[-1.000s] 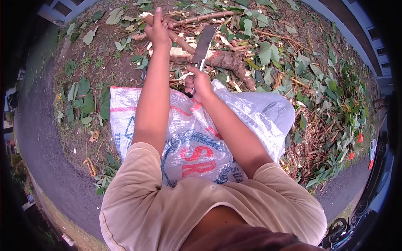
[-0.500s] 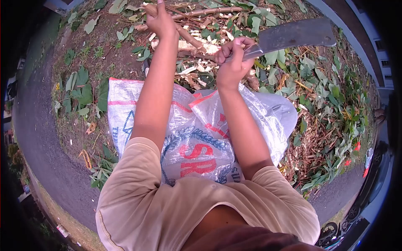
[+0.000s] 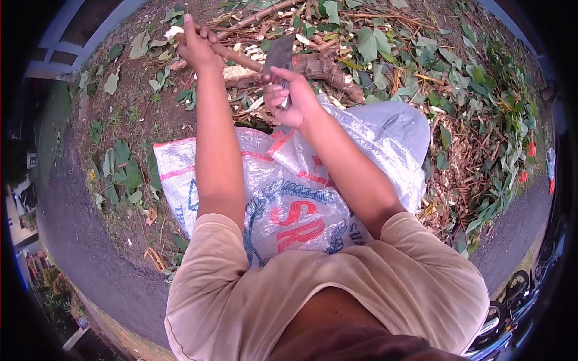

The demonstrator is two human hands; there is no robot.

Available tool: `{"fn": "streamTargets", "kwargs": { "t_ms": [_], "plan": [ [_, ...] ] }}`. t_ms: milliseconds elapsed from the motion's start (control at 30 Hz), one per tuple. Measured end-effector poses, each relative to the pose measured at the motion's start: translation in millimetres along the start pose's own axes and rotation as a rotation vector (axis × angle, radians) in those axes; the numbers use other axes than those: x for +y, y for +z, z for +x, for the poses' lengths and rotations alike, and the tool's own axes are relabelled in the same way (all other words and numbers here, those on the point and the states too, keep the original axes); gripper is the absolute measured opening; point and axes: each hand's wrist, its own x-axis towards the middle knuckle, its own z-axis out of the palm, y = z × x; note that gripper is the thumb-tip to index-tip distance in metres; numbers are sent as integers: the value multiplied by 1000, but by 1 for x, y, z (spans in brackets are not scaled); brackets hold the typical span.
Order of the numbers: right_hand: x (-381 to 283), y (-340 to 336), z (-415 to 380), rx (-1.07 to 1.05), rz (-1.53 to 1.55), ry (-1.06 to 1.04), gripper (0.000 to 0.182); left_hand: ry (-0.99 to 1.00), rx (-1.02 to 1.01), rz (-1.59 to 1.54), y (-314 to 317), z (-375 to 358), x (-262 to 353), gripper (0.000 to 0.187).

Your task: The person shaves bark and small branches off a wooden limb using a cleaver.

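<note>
A: Left hand (image 3: 195, 45)?

B: Fist wrapping a thin brown stick (image 3: 236, 58), gripping near its pale cut end. Stick is running from the fist toward the log (image 3: 322, 69), bark reddish brown, whitish where it's cut.

A: Right hand (image 3: 289, 99)?

B: Closed around the handle of a cleaver (image 3: 279, 55). Blade is pointing up and away from the sack, dull grey metal, broad and flat, blurry. Its edge is coming down on the stick just beside the log; can't tell if it's touching.

A: Landmark?

B: Using the sack (image 3: 289, 192). White woven plastic, red stripes, red letters, blue leaf print, lying across the person's lap. Both hands are working just beyond its far edge.

A: Log?

B: Thick gnarled root piece, brown, lying on the ground past the sack's far edge, right of the cleaver. Pale wood chips (image 3: 244, 73) are lying around it.

A: Around the sack?

B: Green leaves (image 3: 373, 42) and cut twigs are covering the dirt beyond and to the right of it. More leaves sitting left of it, then a paved path (image 3: 78, 240) curving past on that side. A grey trouser knee (image 3: 391, 120) is showing at the sack's right far corner.
</note>
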Motion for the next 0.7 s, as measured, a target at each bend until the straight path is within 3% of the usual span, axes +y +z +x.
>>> {"fn": "streamTargets", "kwargs": {
  "t_ms": [67,133,200,233,300,333,400,533,700],
  "plan": [
    [-9,35,-34,89,-242,-209,18,15,-315,12,-11,9,-7,38],
    [5,57,-44,165,-628,-663,22,86,-265,7,0,-4,-5,39],
    [4,63,-38,45,-714,-1108,14,64,-322,24,4,-11,-1,38],
    [8,58,-29,40,-717,-1110,14,95,-308,29,6,-10,-2,37],
    [28,23,2,-33,-599,-1307,15,101,-315,22,7,-14,-1,38],
    [46,-1,9,78,-641,-1077,11,104,-320,18,8,-16,-1,38],
    [59,-23,17,441,-704,-315,12,84,-352,97,6,-15,1,38],
    [57,-13,13,356,-503,-279,17,23,-348,42,-10,-9,0,38],
    [23,9,-7,248,-377,-236,19,160,-416,74,13,-24,13,43]
  ]
}}
